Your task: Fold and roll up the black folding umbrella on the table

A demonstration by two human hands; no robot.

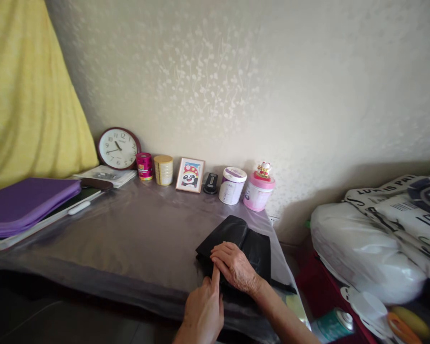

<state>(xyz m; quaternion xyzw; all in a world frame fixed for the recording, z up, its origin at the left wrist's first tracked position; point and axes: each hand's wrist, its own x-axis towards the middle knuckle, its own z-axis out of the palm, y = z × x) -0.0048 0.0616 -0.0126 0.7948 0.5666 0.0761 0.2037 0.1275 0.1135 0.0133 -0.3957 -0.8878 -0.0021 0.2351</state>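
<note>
A folded black item (260,248) with a smooth, slightly shiny surface lies at the right front corner of the covered table. It looks like a bag or folded sheet, but its kind is not clear. My right hand (234,267) is laid over its left part, fingers together and curled at the tips onto it. From the front, my left hand (204,306) meets the item's near left edge. Its index finger points up to the right fingertips, while the other fingers are curled and mostly hidden. A dark strap-like end (284,286) sticks out at the right.
Along the wall stand a clock (118,148), a pink can (144,166), a yellow-lidded jar (164,170), a panda picture frame (190,175), a small black device (210,183) and white tubs (232,186). A purple folder (28,205) lies left. Bags (365,253) and a spray can (335,325) are right.
</note>
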